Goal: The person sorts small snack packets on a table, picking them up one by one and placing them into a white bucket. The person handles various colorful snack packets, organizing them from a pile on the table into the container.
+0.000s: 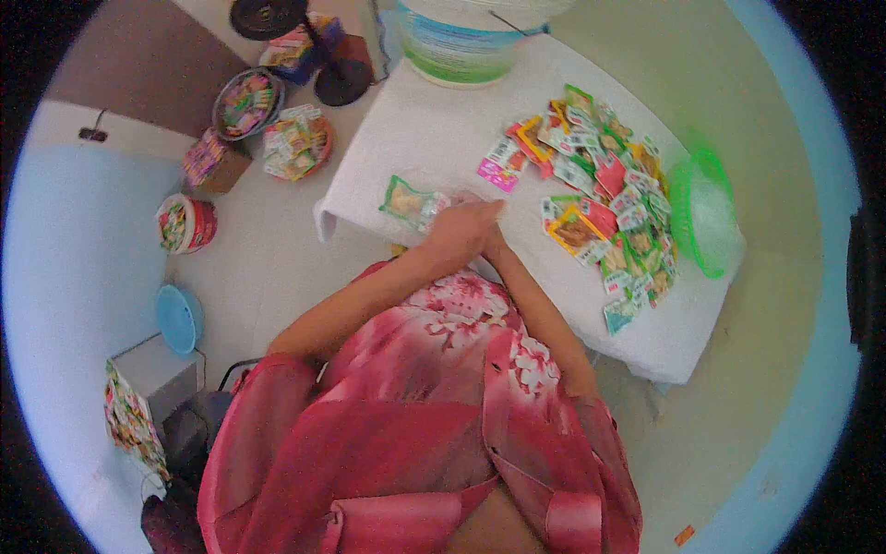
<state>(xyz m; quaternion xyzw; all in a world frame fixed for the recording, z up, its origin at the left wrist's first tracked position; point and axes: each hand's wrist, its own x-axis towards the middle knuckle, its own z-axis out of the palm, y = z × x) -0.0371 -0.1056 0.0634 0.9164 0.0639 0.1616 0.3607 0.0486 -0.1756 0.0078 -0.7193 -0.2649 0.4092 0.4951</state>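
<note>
Over the near edge of the white-covered table, my left hand (pixel 462 225) crosses in front of my right hand (pixel 491 241), which is mostly hidden behind it. The fingers of both are blurred, and whether they grip anything is unclear. Just left of them lies a green-edged snack packet (pixel 405 201) with pale contents. What looks like clear plastic shows around this packet and by my fingers. To the right, a loose pile of small snack packets (pixel 609 187) in green, red, yellow and white spreads over the table. A pink and white packet (pixel 500 166) lies at its left side.
A large white bucket (pixel 457 55) stands at the table's far end. By the right edge leans a green plastic basket (pixel 702 215). On the floor at left are a red tub (pixel 201 220), a blue basin (pixel 181 318), a cardboard box (pixel 232 166) and a black stand (pixel 342 83).
</note>
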